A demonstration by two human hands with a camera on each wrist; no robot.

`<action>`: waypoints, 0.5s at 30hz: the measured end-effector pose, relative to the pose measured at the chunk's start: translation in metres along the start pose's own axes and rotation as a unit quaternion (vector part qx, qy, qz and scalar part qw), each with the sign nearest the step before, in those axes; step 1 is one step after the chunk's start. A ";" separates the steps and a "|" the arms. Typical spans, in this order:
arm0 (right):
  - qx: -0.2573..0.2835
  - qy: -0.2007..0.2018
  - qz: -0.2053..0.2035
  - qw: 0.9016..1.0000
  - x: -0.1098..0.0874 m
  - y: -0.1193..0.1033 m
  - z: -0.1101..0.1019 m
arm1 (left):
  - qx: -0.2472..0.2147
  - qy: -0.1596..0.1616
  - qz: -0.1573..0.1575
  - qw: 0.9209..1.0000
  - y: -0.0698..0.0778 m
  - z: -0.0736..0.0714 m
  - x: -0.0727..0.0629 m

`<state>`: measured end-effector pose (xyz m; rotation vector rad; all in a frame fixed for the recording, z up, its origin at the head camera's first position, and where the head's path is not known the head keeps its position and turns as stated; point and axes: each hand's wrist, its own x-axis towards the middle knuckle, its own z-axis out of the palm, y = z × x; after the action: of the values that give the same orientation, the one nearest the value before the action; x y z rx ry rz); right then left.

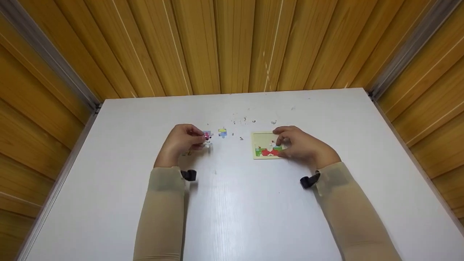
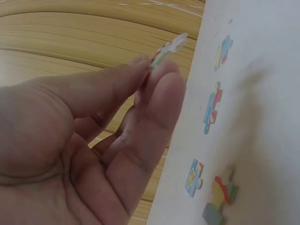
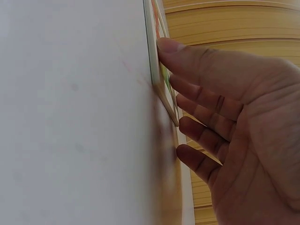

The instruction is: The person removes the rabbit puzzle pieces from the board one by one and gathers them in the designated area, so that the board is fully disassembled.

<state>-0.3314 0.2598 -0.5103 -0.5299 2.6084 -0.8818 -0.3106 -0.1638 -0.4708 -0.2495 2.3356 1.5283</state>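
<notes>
Between thumb and fingertips, my left hand (image 1: 185, 139) pinches a small jigsaw piece (image 2: 169, 49), tilted and raised above the table. Its picture is mostly turned away in the left wrist view; a pale edge shows. My right hand (image 1: 299, 144) holds the right side of a square puzzle board (image 1: 261, 139), the thumb on its near right part and the fingertips by the far right corner. Red, green and white pieces fill the board's near part, while its far part shows bare pale backing. The hand covers the board's right edge in the head view.
Loose pieces lie under and beside the left hand, among them a yellow-and-blue piece (image 1: 222, 132), a blue-and-red piece (image 2: 212, 108) and a blue piece with a yellow pattern (image 2: 193, 178). Dark specks mark the white table (image 1: 232, 203). Wood-look panels (image 1: 232, 47) stand behind it.
</notes>
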 end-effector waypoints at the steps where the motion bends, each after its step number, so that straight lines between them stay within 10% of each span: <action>1: 0.001 0.000 0.002 1.000 0.000 0.000 0.000 | 0.010 0.002 -0.005 1.000 -0.001 0.001 0.001; 15: -0.010 -0.004 -0.001 1.000 -0.001 -0.002 -0.002 | 0.083 0.041 -0.048 0.995 -0.008 0.015 0.004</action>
<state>-0.3306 0.2598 -0.5072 -0.5411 2.6132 -0.8532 -0.3089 -0.1533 -0.4844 -0.3833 2.4603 1.2940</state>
